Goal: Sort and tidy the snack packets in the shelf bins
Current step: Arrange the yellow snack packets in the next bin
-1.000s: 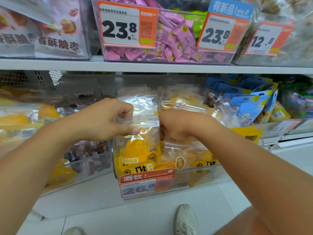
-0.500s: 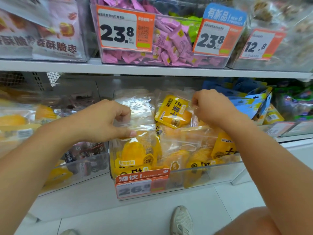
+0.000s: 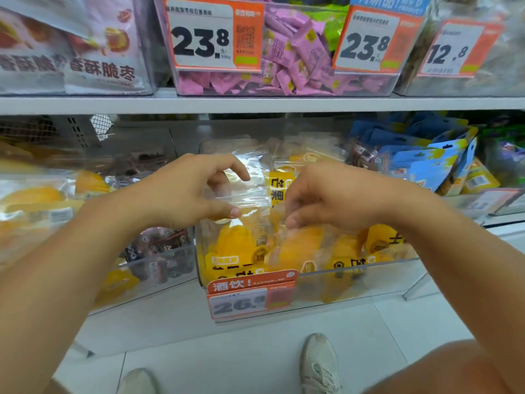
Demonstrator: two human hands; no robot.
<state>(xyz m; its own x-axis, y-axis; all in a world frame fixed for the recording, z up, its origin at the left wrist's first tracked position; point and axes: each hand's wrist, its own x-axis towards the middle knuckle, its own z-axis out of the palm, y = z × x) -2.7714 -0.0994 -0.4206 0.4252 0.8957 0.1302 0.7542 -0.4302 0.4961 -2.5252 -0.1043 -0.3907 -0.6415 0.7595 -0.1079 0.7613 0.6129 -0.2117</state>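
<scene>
The clear bin [image 3: 355, 275] at centre holds yellow mango packets [image 3: 235, 245]. The left hand [image 3: 181, 191], fingers loosely spread, touches a packet top; the right hand [image 3: 321, 194], at its 3 o'clock, pinches another. Pink sweets [image 3: 287, 52] fill the 12 o'clock bin.

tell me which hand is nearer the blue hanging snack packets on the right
Right. The right hand sits over the yellow mango packets, just left of the blue hanging snack packets; the left hand is farther left.
</scene>
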